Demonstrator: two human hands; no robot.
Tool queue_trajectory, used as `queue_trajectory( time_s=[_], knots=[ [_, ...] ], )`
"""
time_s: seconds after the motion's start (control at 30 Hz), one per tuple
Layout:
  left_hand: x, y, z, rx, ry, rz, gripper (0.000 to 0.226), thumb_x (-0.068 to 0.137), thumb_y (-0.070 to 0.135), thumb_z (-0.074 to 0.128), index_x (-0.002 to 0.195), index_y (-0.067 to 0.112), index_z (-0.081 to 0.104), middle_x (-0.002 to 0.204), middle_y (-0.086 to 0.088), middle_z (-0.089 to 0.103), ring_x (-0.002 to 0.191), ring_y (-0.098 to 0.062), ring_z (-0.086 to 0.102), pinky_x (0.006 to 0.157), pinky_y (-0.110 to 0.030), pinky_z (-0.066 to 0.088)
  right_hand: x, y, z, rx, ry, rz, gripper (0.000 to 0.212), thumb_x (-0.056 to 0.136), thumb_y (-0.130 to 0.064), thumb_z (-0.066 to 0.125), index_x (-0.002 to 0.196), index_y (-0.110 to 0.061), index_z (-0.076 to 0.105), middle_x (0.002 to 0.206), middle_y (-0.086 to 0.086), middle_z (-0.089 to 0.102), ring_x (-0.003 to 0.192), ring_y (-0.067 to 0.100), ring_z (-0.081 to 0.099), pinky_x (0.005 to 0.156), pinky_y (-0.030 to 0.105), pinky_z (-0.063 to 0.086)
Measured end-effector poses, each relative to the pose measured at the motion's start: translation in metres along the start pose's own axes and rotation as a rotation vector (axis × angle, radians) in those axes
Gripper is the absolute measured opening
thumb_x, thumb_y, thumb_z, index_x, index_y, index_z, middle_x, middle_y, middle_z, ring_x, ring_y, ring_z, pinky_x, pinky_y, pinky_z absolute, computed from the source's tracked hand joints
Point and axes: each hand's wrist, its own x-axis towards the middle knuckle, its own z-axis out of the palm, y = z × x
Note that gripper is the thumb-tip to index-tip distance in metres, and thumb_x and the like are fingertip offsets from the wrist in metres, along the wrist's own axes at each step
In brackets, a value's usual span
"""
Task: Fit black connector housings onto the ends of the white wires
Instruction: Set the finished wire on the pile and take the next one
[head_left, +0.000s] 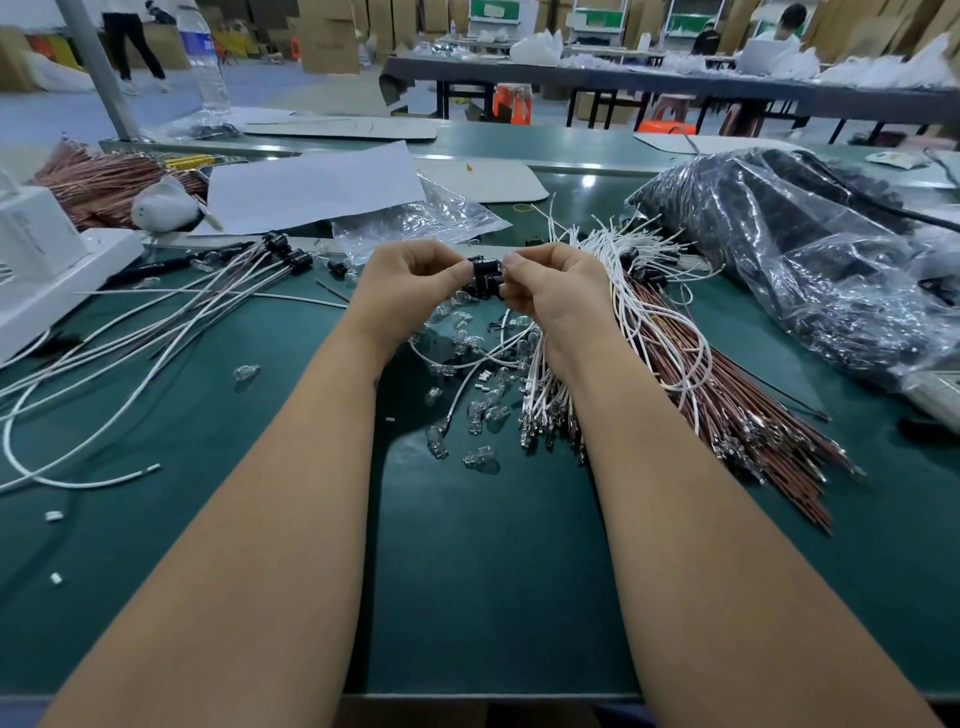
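My left hand and my right hand meet above the green table. Both pinch a black connector housing between their fingertips. A white wire loops down from under my hands onto the table. A bundle of white wires with metal terminals lies just right of my right hand, over red-brown wires. Several finished white wires with black housings lie fanned out to the left.
Small clear glass bulbs are scattered under and in front of my hands. A clear plastic bag of black parts fills the right side. A white power strip, paper sheets and copper-coloured wire bundles sit at the left.
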Motion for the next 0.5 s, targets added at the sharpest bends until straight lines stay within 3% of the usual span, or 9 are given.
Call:
queue_trajectory(
  time_s=[0.17,0.33,0.5],
  knots=[
    [-0.0015,0.0009,0.0000,0.028,0.009,0.021,0.009,0.088,0.012,0.069,0.080,0.014,0.070,0.071,-0.011,0.058,0.067,-0.017,0.047,0.064,-0.028,0.039,-0.0002,0.0020,-0.0006,-0.076,-0.017,-0.011,0.015,0.091,-0.002,0.062,0.079,-0.011,0.060,0.069,0.003,0.059,0.055,0.009,0.055,0.054,0.019,0.048],
    [-0.0017,0.0013,-0.0003,0.028,0.018,-0.002,0.011,0.087,0.012,0.069,0.077,0.016,0.070,0.067,-0.005,0.059,0.065,-0.017,0.049,0.064,-0.027,0.041,-0.0009,0.0020,0.0004,-0.090,-0.020,-0.032,0.013,0.090,0.000,0.062,0.082,-0.010,0.061,0.071,0.004,0.060,0.060,0.011,0.056,0.060,0.021,0.051],
    [-0.0011,0.0011,-0.0011,0.020,0.020,0.002,0.009,0.087,0.014,0.070,0.079,0.018,0.070,0.064,0.002,0.060,0.057,-0.005,0.049,0.059,-0.016,0.042,-0.0002,-0.0001,0.0007,0.036,-0.037,0.068,0.010,0.093,-0.001,0.058,0.085,-0.008,0.059,0.068,0.005,0.061,0.055,0.012,0.056,0.058,0.024,0.050]
  ],
)
